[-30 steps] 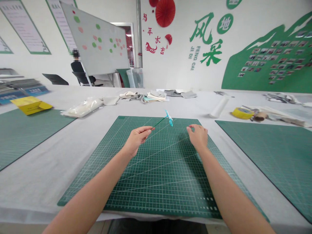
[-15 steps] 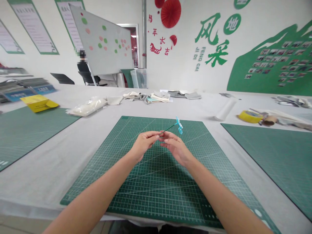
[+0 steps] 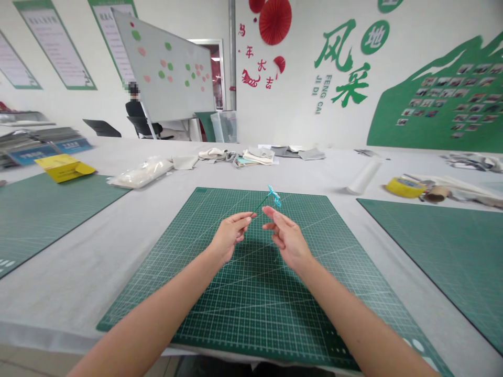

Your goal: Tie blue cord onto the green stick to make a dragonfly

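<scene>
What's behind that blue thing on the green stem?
Directly behind the blue ornament: the green mat, by its far edge, and the white tablecloth. The patch the ornament covers is hidden.

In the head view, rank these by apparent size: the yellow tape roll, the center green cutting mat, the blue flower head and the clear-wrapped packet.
Largest to smallest, by look only:
1. Center green cutting mat
2. Clear-wrapped packet
3. Yellow tape roll
4. Blue flower head

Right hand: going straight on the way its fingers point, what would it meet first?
Probably the green stem just ahead of the right hand, or else the left hand pinching it; this single view leaves the depth unclear.
</scene>
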The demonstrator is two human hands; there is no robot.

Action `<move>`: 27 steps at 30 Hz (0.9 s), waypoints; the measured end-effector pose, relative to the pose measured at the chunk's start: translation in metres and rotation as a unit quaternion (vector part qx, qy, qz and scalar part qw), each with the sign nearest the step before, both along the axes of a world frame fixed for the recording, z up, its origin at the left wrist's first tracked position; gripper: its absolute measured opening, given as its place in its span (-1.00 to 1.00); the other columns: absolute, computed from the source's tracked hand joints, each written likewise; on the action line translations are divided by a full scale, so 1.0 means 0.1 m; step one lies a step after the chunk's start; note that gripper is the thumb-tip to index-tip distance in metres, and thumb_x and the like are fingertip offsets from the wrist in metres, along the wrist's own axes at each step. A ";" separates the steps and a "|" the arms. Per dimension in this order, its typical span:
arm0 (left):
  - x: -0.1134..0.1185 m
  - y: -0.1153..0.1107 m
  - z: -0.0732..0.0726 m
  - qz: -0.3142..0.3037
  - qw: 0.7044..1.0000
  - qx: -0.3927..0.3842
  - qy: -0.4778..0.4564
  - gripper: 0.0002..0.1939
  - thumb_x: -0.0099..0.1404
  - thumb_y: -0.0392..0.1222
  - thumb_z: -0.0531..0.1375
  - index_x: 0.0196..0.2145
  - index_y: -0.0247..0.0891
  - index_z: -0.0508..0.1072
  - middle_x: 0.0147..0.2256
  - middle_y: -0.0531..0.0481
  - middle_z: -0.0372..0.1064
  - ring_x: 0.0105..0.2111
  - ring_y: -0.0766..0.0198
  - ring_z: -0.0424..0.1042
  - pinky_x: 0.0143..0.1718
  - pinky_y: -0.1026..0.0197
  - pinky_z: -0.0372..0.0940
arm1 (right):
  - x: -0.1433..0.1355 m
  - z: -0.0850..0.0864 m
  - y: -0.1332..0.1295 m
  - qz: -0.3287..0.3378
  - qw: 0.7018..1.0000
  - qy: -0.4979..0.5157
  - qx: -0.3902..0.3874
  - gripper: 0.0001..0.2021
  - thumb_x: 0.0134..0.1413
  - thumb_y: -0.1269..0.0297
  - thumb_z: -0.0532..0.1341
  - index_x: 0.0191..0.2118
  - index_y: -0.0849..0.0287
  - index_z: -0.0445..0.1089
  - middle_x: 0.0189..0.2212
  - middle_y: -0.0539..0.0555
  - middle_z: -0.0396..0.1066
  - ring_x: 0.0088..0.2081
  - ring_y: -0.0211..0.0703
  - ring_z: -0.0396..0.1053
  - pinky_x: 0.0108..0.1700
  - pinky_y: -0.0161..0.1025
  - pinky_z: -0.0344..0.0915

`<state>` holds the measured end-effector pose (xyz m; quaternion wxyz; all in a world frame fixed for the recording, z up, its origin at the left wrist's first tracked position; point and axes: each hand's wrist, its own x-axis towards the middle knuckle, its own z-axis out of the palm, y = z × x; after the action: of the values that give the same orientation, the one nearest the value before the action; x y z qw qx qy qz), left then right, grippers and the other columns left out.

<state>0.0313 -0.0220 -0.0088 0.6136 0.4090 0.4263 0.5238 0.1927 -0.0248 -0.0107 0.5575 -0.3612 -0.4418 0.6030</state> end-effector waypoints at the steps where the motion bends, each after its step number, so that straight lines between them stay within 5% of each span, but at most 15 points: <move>1: 0.01 0.00 -0.01 0.003 1.000 -0.001 0.005 -0.63 0.04 -0.15 0.30 -0.18 -0.35 0.51 -0.55 0.11 0.21 -0.66 0.55 -0.04 -0.66 0.38 -0.15 | -0.01 -0.03 0.00 -0.008 1.000 -0.028 0.008 -0.68 0.04 0.06 0.20 -0.11 0.06 0.46 0.06 0.10 0.34 -0.32 -0.25 0.40 -0.75 -0.45 -0.13; 4: 0.05 -0.01 -0.03 0.006 0.998 0.021 0.061 -0.65 0.06 -0.13 0.28 -0.19 -0.34 0.52 -0.59 0.12 0.17 -0.64 0.51 0.01 -0.64 0.38 -0.12 | -0.03 -0.07 -0.01 -0.021 0.991 -0.123 0.046 -0.66 0.06 0.05 0.17 -0.15 0.16 0.48 -0.23 0.15 0.47 -0.44 -0.24 0.39 -0.71 -0.42 0.05; 8: 0.13 -0.06 -0.02 -0.020 0.989 0.066 0.134 -0.70 0.11 -0.13 0.24 -0.20 -0.30 0.55 -0.61 0.11 0.18 -0.62 0.47 0.02 -0.61 0.34 -0.12 | -0.03 -0.06 -0.01 -0.048 0.980 -0.180 0.075 -0.66 0.10 0.05 0.14 -0.51 0.20 0.40 -0.56 0.01 0.36 -0.65 -0.39 0.13 -0.65 -0.38 0.09; 15: 0.17 -0.12 0.03 -0.021 0.987 0.068 0.147 -0.71 0.11 -0.13 0.23 -0.22 -0.29 0.56 -0.61 0.10 0.20 -0.62 0.44 0.03 -0.60 0.31 -0.09 | -0.02 -0.06 -0.02 -0.057 0.979 -0.180 0.082 -0.66 0.07 0.06 0.16 -0.59 0.17 0.28 -0.59 -0.04 0.26 -0.64 -0.37 0.04 -0.63 -0.36 -0.03; 20: 0.13 -0.09 0.04 -0.086 0.986 0.043 0.135 -0.73 0.12 -0.05 0.23 -0.32 -0.31 0.53 -0.62 0.12 0.16 -0.66 0.48 0.02 -0.63 0.33 -0.14 | -0.02 -0.06 0.00 -0.045 0.981 -0.164 0.093 -0.71 0.09 0.08 0.15 -0.52 0.16 0.33 -0.58 -0.04 0.24 -0.62 -0.35 0.04 -0.61 -0.36 -0.05; 27: 0.10 -0.07 0.03 -0.109 0.990 0.049 0.080 -0.72 0.15 -0.04 0.22 -0.29 -0.30 0.53 -0.45 0.01 0.38 -0.56 0.45 0.21 -0.50 0.33 0.11 | 0.02 0.00 0.01 -0.025 0.978 -0.169 0.118 -0.71 0.10 0.13 0.14 -0.55 0.16 0.29 -0.57 -0.05 0.21 -0.60 -0.34 0.02 -0.58 -0.34 -0.03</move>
<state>0.0410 -0.0285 -0.0060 0.6102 0.5233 0.4004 0.4399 0.1952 -0.0236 -0.0109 0.5281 -0.4010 -0.5885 0.4626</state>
